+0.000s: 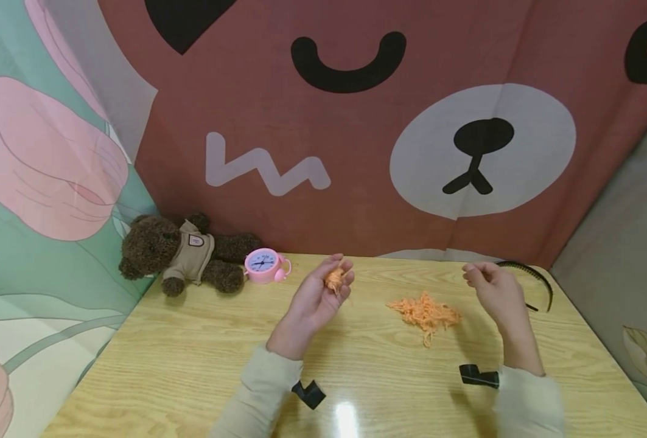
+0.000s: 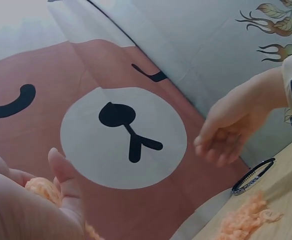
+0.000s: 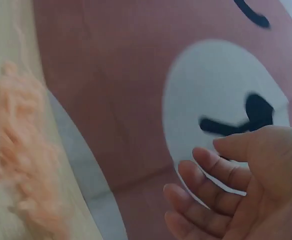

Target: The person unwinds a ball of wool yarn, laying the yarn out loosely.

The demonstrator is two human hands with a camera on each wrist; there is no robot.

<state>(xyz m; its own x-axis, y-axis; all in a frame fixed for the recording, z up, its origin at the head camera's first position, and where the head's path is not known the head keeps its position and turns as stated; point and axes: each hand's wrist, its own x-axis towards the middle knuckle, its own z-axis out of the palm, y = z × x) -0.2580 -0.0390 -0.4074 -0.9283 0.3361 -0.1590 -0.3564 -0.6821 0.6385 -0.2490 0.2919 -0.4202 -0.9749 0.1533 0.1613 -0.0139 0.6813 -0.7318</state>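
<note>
In the head view my left hand (image 1: 320, 298) holds a small ball of orange yarn (image 1: 335, 280), its fingers curled around it above the table. The same ball (image 2: 43, 189) shows between palm and fingers in the left wrist view. To the right, my right hand (image 1: 493, 292) is raised over the table with loosely bent fingers; the right wrist view shows nothing in it. Between the hands a loose, tangled heap of orange yarn (image 1: 426, 311) lies on the table. A thin strand of yarn (image 3: 21, 35) runs up from the heap in the right wrist view.
A brown teddy bear (image 1: 192, 255) in a beige shirt lies at the back left of the wooden table (image 1: 192, 377). Next to it stands a pink alarm clock (image 1: 263, 266). A black headband (image 1: 542, 283) lies behind my right hand. A bear-print cloth (image 1: 356, 134) hangs behind the table.
</note>
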